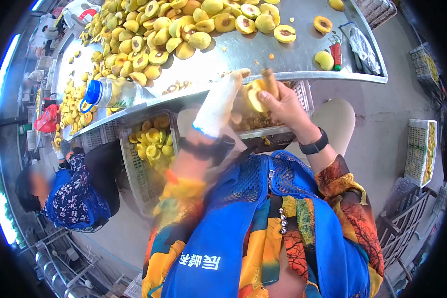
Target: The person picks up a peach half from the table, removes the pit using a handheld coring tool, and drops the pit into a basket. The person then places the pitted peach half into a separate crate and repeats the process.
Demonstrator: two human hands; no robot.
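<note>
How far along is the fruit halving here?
Done: halved fruit fills part of the crate, and pits lie in the tray. In hand: the right hand holds a fruit, the gloved left hand blurred beside it. Left: a large pile on the table.

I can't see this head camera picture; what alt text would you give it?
Seen from above, a person's right hand holds a halved yellow fruit at the edge of a metal table, beside the white-gloved left hand. Halved fruit is heaped on the table, a crate of halves sits below, and a co-worker sits nearby.
</note>
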